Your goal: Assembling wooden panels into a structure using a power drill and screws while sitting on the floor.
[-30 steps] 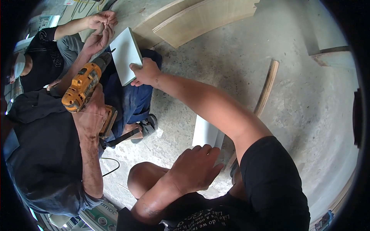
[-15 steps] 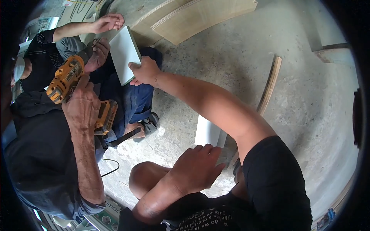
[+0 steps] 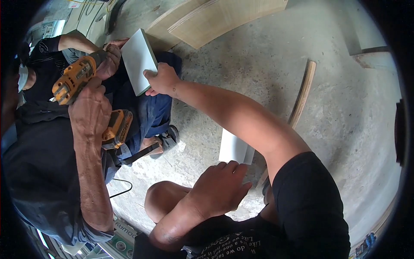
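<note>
the right hand [image 3: 163,79] grasps the white board [image 3: 137,60] near its lower right corner, thumb flat on the white face and fingers curled beneath. from that hand, the board extends towards 10 o'clock, its long side slanting up towards 11. the corner grip, with the arm stretched out, probably serves to steady the board while leaving most of its face uncovered. its lower end overlaps a co-worker's blue trouser leg [image 3: 151,105], which may be bearing some of the weight; actual contact is hard to confirm.

the left hand [image 3: 219,188] sits at 5 o'clock from the right, back upward, loosely bent and apparently gripping nothing, though its fingertips are partly hidden. its forearm passes beside a bare knee [image 3: 163,200], perhaps for support. a white panel [image 3: 233,149] lies just past its knuckles at 12 to 1 o'clock.

farther out, at 9 o'clock from the right hand, 1 co-worker's hand [image 3: 89,111] holds a yellow drill [image 3: 75,80] by its handle; that worker's other hand [image 3: 109,64] is at the chuck end, presumably to handle something there. a second co-worker's hand [image 3: 117,42] is at the board's upper left edge, touch unclear. curved plywood [image 3: 228,22] is at 2 o'clock, a curved wooden strip [image 3: 303,94] at 3.
</note>
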The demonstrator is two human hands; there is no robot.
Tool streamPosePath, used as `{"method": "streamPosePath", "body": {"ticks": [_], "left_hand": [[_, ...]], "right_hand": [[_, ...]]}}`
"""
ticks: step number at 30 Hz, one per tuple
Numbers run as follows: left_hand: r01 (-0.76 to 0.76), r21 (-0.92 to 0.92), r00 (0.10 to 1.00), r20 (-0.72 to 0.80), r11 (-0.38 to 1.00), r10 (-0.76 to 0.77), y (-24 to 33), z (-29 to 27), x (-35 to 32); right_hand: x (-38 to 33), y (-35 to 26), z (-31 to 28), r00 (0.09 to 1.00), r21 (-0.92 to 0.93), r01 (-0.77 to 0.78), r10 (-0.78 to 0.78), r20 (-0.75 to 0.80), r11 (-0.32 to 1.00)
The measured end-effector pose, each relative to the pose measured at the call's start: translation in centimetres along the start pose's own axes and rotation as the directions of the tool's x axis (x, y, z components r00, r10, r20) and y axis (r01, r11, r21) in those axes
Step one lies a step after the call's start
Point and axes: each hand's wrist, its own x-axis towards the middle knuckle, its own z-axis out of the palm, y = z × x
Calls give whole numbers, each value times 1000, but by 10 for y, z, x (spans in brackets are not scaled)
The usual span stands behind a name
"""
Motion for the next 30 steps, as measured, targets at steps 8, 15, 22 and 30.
{"method": "streamPosePath", "body": {"ticks": [8, 15, 22, 30], "left_hand": [[-7, 19, 1000, -7, 1000, 7, -4, 16, -9], [-11, 27, 1000, -14, 1000, 12, -5, 20, -17], [-41, 59, 998, -49, 997, 44, -6, 19, -16], [-31, 56, 999, -19, 998, 32, -10, 9, -14]], "right_hand": [[-16, 0, 7, 999, -29, 13, -12, 33, 1000], [-19, -1, 15, 998, -6, 50, -50, 38, 999], [-16, -2, 16, 998, -9, 66, -66, 20, 998], [-12, -3, 19, 999, 0, 39, -39, 30, 999]]}}
